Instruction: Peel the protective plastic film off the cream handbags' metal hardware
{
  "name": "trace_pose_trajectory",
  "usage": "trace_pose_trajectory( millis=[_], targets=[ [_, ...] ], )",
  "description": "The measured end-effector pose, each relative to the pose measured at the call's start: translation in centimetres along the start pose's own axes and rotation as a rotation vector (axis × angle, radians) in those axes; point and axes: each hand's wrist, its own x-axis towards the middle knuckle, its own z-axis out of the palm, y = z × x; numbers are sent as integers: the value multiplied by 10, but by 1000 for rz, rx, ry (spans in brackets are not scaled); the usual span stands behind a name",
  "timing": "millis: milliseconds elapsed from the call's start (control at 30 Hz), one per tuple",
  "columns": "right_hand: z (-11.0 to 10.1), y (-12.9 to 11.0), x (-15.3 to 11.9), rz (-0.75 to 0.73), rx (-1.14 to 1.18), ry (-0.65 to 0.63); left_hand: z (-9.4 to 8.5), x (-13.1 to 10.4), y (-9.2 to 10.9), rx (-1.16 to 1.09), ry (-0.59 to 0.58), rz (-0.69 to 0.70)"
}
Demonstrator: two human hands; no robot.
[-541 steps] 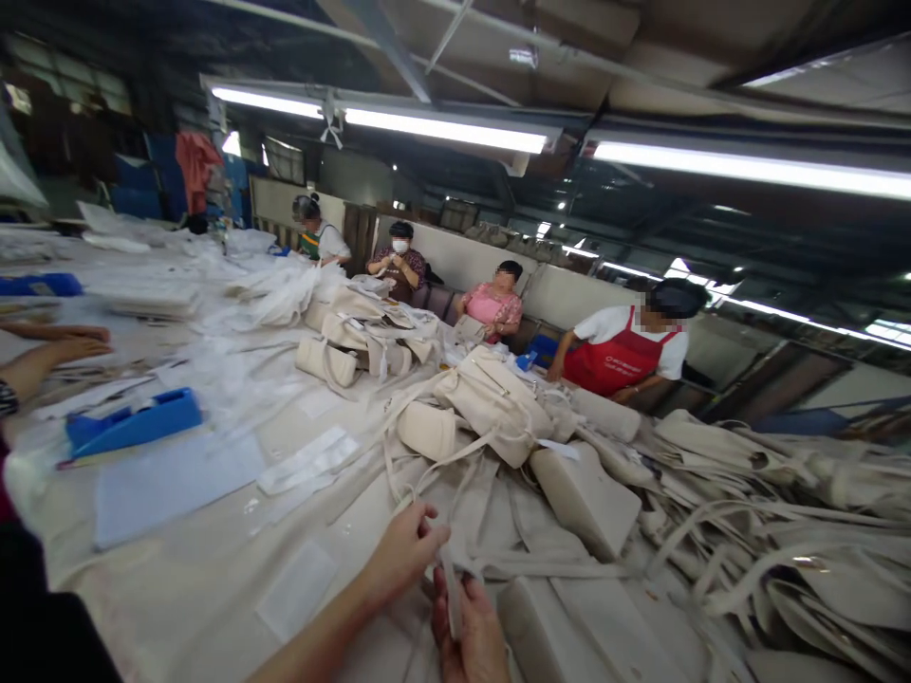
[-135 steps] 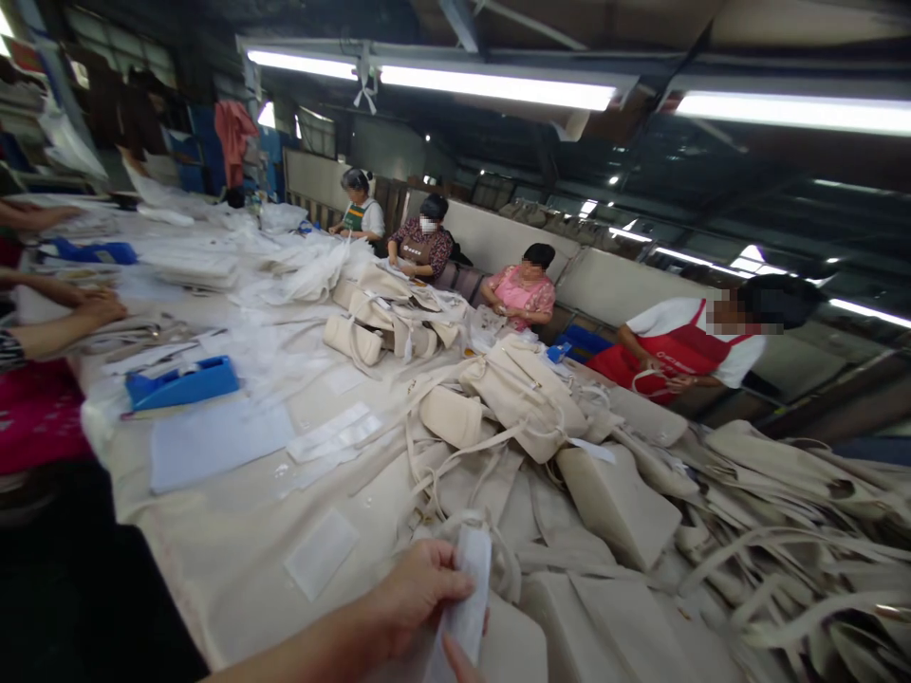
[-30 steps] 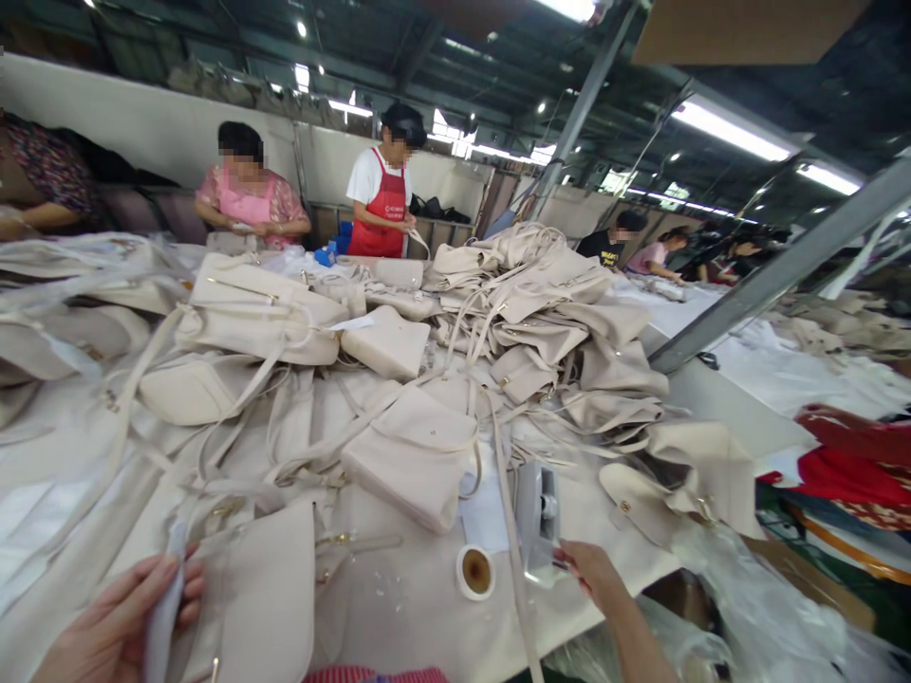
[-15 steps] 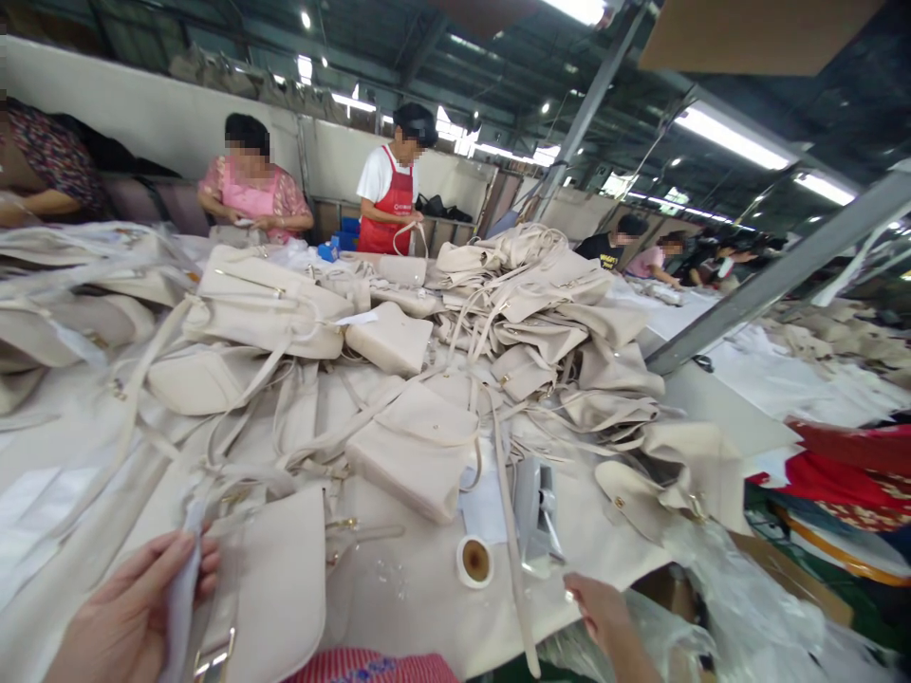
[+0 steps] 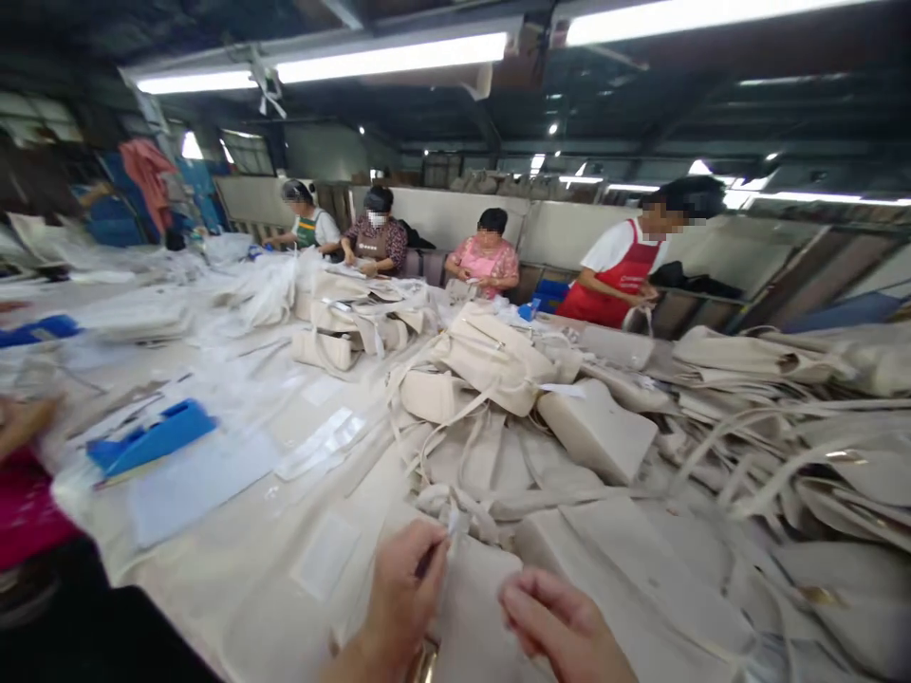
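A beige handbag with gold-coloured hardware lies in front of me. My left hand is closed at its left side, pinching a thin white wrapping sheet whose upper end shows above the fingers. To the right, over the bag's right edge, my right hand has its thumb and fingers pressed together. Whatever it may hold is too small to make out. Another beige bag lies just beyond the right hand, straps tangled around it.
Piles of beige bags cover the far side and right of the table. At left are a blue tape dispenser, a white sheet and clear plastic strips. A co-worker's arm reaches in at left; several people work across the table.
The view has swung left. My right hand has come from beside the grey tape dispenser over to the bag, close to my left hand, its fingers pinched. The left hand still grips the white sheet.
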Motion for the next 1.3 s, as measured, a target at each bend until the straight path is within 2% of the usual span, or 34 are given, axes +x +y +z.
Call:
trace_pose_trajectory(
  millis=[67, 133, 200, 300, 467, 533, 600, 667, 733, 800, 900, 1067, 1300],
  targets=[
    [27, -32, 16, -71, -44, 10, -3, -4, -2, 131, -9, 158],
    [44, -47, 31, -97, -133, 4, -5, -8, -6, 252, -17, 273],
    [52, -48, 41, -82, -238, -15, -6, -11, -11, 346, -10, 347],
    [53, -37, 50, -58, -371, -2, -8, -13, -19, 408, 6, 419],
    [55, -29, 54, -75, -338, 1, -13, -15, -24, 316, -32, 410],
    [54, -27, 54, -67, -301, -5, -16, -14, -21, 214, -74, 341],
    [51, -23, 53, -38, -256, -45, -18, -10, -15, 55, -119, 167],
    [47, -17, 53, 4, -183, -98, -20, -5, -6, -178, -159, -141],
    [45, -10, 52, 42, -116, -92, -21, -1, 2, -461, -194, -475],
    [48, -5, 53, 63, -66, -39, -20, 1, 8, -673, -201, -662],
    [58, -3, 53, 47, 105, -10, -18, -1, 12, -737, -163, -678],
    [72, 4, 58, 26, 352, 94, -13, -3, 5, -761, -110, -640],
    [72, 9, 60, 188, 672, -146, -9, -5, -5, -818, -135, -688]
  ],
)
